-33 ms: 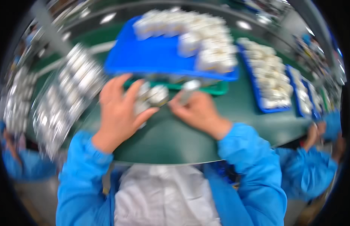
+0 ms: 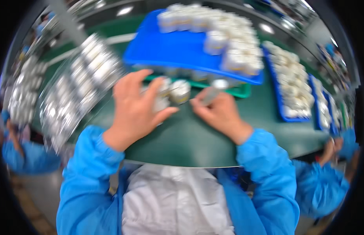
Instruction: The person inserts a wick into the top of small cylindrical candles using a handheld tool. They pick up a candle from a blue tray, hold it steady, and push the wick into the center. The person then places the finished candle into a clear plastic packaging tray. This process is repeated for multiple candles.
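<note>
Though blurred by motion, enough legible. Far left: clear trays of small white parts, tilted, on green worktop. Left hand spread over a cluster of small white round pieces, thumb out toward the right, fingers curled on top; grip loose, cupping rather than pinching. One white round piece just beyond the fingertips, between both hands. Right hand closed around a slim grey tool, tip aimed toward that piece; contact not discernible. Behind: blue tray of white parts, raised. Far right: more blue trays, a co-worker's blue sleeve.
</note>
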